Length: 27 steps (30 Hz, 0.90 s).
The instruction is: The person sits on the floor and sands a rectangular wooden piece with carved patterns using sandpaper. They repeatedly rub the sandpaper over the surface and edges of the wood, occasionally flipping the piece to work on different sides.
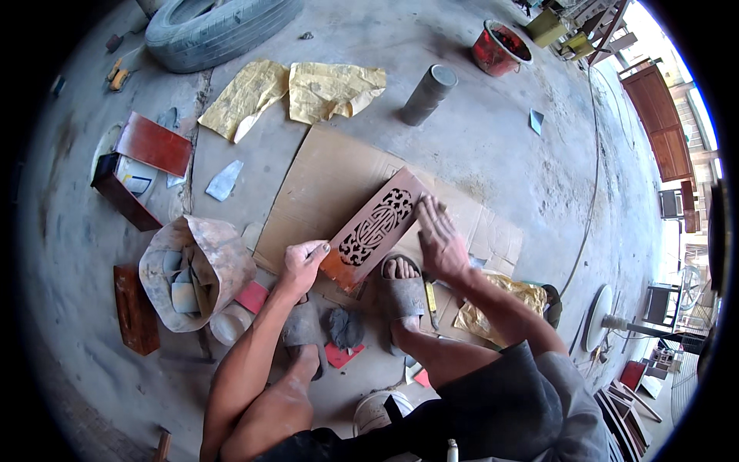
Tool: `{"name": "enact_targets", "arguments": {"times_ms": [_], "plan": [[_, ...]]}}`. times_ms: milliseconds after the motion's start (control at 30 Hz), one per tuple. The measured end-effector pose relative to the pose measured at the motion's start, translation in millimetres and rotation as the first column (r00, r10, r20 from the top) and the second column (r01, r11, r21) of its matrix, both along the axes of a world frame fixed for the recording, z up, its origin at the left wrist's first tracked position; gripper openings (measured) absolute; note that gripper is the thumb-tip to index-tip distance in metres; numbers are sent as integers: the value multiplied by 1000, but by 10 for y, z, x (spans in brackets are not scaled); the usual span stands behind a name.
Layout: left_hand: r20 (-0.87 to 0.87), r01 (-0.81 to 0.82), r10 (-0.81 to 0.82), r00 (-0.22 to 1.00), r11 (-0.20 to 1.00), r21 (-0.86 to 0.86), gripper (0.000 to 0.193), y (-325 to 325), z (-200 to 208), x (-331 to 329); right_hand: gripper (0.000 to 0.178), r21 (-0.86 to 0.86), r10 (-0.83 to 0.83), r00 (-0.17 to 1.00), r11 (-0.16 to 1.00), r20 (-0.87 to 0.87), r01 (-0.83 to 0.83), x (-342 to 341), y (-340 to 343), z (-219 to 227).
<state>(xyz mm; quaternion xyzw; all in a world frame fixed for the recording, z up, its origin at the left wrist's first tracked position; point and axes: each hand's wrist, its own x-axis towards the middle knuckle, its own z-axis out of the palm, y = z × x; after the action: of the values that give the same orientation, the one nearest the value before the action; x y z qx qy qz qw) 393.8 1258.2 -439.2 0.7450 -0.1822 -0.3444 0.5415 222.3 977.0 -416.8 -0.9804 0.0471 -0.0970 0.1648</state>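
Note:
A reddish-brown wooden panel (375, 227) with a cut-through carved pattern is held tilted above a flattened cardboard sheet (308, 181). Its near left end looks more orange and glossy. My left hand (302, 266) grips that near left corner, thumb on the edge. At the panel's far right side, my right hand (440, 235) lies with fingers stretched out along the edge; whether anything is under the fingers is hidden. Both my sandalled feet are close by, the right sandal (403, 296) just beneath the panel. A dark grey wad of cloth (346, 329) sits between them.
To the left stand a paper sack (223, 254) of scraps, a wooden block (136, 308) and red-brown box parts (156, 145). Yellowish crumpled sheets (335, 91), a grey cylinder (431, 94), a red-stained bucket (500, 48) and a tyre (219, 35) lie beyond. A fan (599, 317) stands right.

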Motion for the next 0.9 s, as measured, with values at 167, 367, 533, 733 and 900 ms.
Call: {"name": "enact_targets", "arguments": {"times_ms": [167,367,533,733,900], "plan": [[-18,8,-8,1000,999,31,36,-12,29,-22,62,44,312,946,950,-85,-310,-205,610,50],[32,-9,7,999,998,60,34,30,63,17,57,20,-50,998,999,25,50,107,-10,1],[-12,-14,14,1000,1000,-23,33,-11,21,-14,55,61,27,999,998,42,-29,-95,69,-90],[1,31,-31,1000,998,49,39,10,43,17,53,180,77,997,980,21,-80,-144,303,-90],[59,9,-8,998,1000,-19,38,-13,50,-2,58,15,-33,999,999,-21,34,67,15,68]]}}
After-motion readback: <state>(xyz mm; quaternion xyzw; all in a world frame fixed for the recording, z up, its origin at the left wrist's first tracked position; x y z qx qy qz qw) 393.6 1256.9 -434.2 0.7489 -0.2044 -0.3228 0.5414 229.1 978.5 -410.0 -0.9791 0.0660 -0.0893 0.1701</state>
